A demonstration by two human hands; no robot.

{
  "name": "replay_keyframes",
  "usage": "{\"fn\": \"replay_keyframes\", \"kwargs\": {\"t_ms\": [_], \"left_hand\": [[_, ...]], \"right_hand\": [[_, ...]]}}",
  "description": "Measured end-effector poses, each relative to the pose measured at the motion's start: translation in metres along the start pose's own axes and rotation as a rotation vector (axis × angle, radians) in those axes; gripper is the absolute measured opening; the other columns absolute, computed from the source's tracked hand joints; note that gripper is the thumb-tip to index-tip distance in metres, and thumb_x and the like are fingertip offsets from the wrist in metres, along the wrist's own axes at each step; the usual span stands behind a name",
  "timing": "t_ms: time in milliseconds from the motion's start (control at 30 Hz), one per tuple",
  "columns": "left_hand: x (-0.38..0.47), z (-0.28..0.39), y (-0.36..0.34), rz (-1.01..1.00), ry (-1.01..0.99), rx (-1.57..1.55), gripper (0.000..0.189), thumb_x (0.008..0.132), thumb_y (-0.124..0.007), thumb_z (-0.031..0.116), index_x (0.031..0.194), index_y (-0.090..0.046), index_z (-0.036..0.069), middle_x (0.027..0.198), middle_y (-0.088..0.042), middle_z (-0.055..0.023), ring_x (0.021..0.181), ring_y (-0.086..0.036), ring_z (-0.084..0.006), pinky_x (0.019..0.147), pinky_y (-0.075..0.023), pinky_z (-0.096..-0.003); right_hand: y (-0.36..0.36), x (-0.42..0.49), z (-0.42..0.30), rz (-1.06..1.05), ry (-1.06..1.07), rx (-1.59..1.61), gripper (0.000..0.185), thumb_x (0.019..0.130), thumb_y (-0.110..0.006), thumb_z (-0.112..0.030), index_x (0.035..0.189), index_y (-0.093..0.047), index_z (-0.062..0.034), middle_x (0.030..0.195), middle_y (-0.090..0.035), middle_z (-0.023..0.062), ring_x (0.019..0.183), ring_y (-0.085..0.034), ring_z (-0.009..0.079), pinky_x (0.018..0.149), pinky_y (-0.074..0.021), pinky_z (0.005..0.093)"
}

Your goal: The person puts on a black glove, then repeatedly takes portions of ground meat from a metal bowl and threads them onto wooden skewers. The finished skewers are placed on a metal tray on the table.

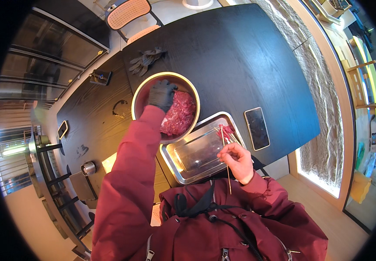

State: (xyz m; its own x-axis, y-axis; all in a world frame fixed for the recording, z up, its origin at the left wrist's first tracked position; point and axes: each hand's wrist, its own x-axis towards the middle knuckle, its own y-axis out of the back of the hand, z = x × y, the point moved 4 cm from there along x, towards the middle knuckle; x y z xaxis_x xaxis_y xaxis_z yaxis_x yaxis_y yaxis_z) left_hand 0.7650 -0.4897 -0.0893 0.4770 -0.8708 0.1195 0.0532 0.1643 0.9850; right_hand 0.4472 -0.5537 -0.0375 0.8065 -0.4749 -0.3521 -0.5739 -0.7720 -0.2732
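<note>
My left hand (161,94), in a black glove, reaches into a round metal bowl (192,83). It touches a mound of raw red minced or chopped meat (180,112); the fingertips are curled down and hidden. My right hand (237,160) is bare and pinches a thin wooden skewer (229,182) between thumb and fingers, over the right side of a rectangular steel tray (188,156). Red meat pieces (226,132) and several skewers lie at the tray's right end. Whether the held skewer carries meat, I cannot tell.
On the dark wooden table (220,49) lie crumpled dark gloves (147,60) beyond the bowl. A phone (257,129) rests right of the tray. Farther left are another phone-like device (63,130), a small black tray-like object (100,77) and a metal cup (88,168). A chair (129,16) stands opposite.
</note>
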Motion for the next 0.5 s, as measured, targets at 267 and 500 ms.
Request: {"fn": "replay_keyframes", "kwargs": {"t_ms": [267, 500], "left_hand": [[-0.049, -0.047, 0.023, -0.122, 0.087, 0.006, 0.013, 0.077, -0.063, 0.024, 0.08, -0.069, 0.012, 0.082, -0.061, -0.0113, 0.084, -0.058, -0.0307, 0.074, -0.0452, -0.0436], [-0.088, -0.031, 0.014, -0.08, -0.131, 0.185, 0.016, 0.07, -0.064, 0.017, 0.086, -0.064, 0.015, 0.088, -0.055, -0.0083, 0.091, -0.052, -0.0291, 0.081, -0.0411, -0.0416]], "right_hand": [[-0.004, 0.004, 0.004, -0.029, 0.004, -0.014, 0.01, 0.084, -0.055, 0.002, 0.093, -0.056, -0.0003, 0.084, -0.065, 0.0094, 0.075, -0.062, 0.0142, 0.066, -0.0509, 0.025], [-0.008, 0.005, 0.009, -0.037, -0.024, -0.016, 0.009, 0.085, -0.053, 0.002, 0.093, -0.056, -0.0001, 0.083, -0.065, 0.0096, 0.075, -0.062, 0.0146, 0.067, -0.0508, 0.0253]]}}
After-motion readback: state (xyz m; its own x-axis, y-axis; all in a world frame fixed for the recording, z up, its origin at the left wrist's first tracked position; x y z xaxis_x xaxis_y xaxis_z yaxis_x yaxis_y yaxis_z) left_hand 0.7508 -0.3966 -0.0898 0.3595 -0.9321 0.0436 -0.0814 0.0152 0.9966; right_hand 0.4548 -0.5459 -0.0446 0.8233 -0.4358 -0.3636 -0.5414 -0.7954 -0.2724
